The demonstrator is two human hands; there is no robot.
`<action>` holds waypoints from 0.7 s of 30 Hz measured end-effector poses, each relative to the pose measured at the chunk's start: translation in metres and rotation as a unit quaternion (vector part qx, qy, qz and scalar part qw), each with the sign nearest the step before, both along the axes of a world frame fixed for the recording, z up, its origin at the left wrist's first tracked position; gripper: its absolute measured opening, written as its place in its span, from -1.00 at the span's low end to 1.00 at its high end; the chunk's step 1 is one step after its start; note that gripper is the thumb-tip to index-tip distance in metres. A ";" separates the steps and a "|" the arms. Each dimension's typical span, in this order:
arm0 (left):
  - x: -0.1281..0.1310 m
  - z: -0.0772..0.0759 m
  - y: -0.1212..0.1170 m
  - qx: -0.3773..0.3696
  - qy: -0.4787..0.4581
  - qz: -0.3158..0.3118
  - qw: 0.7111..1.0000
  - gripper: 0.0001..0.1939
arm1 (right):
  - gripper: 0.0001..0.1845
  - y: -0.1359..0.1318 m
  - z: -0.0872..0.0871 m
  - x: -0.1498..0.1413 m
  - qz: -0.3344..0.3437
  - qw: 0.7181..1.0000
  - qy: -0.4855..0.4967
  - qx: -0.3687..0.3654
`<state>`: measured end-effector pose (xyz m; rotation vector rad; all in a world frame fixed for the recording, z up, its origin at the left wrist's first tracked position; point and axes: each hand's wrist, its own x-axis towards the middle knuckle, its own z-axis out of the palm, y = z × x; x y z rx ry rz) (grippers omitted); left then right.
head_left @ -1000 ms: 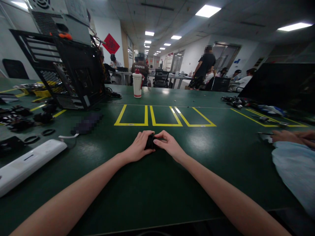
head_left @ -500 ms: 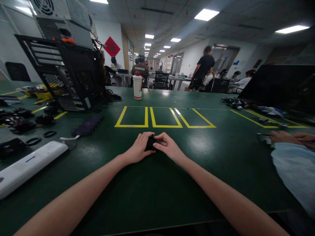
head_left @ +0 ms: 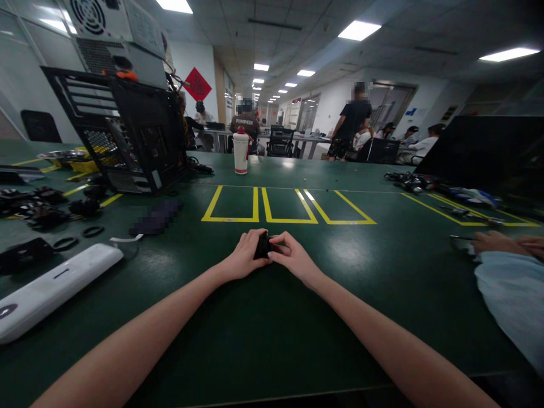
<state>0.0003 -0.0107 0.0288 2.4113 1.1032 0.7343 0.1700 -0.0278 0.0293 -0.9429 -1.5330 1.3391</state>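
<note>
Between my hands, low over the green table (head_left: 272, 334), is a small dark black part (head_left: 263, 247); its exact kind cannot be made out. My left hand (head_left: 241, 255) is closed around its left side, fingers over the far edge and thumb along the near edge. From the right, my right hand (head_left: 295, 258) pinches the part's right edge between thumb and fingertips. The fingers hide much of the part. Ahead of my hands lie yellow tape outlines (head_left: 291, 221) on the tabletop.
An open computer case (head_left: 148, 136) stands back left. A long white device (head_left: 63, 289), black rings (head_left: 66, 243) and loose black parts (head_left: 42, 207) lie on the left. A white cup (head_left: 241, 153) stands ahead. At right, a co-worker's hands (head_left: 499, 243) hold a thin tool.
The camera view has shifted slightly, so everything sits a little further right. Both hands keep their hold on the black part, with only slight finger movement.
</note>
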 end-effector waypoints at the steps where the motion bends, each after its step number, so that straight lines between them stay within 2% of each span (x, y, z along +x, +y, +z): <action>1: 0.000 0.000 0.001 -0.002 -0.001 0.001 1.000 -0.39 | -0.78 0.001 -0.001 0.000 -0.007 1.000 -0.007 0.006; 3: 0.000 0.000 0.001 -0.006 -0.003 0.002 1.000 -0.38 | -0.81 0.005 -0.004 0.000 -0.025 0.999 -0.025 0.026; 5: 0.001 0.001 0.002 -0.015 -0.004 0.003 1.000 -0.37 | -0.75 0.009 -0.006 0.001 -0.035 0.998 -0.044 0.041; 9: 0.000 0.001 0.003 -0.048 -0.009 0.000 0.999 -0.36 | -0.68 0.012 -0.006 0.004 -0.014 0.996 -0.080 0.032; 15: -0.002 -0.001 0.009 -0.102 -0.009 -0.003 0.995 -0.33 | -0.73 0.007 -0.007 0.005 0.025 0.999 -0.034 0.022; 18: -0.002 0.001 0.011 -0.117 -0.004 -0.004 0.993 -0.31 | -0.80 0.008 -0.006 0.004 0.003 0.999 -0.043 0.033; 21: -0.002 0.004 0.011 -0.119 -0.005 -0.004 0.993 -0.32 | -0.72 0.012 -0.006 0.004 -0.019 0.997 -0.070 0.040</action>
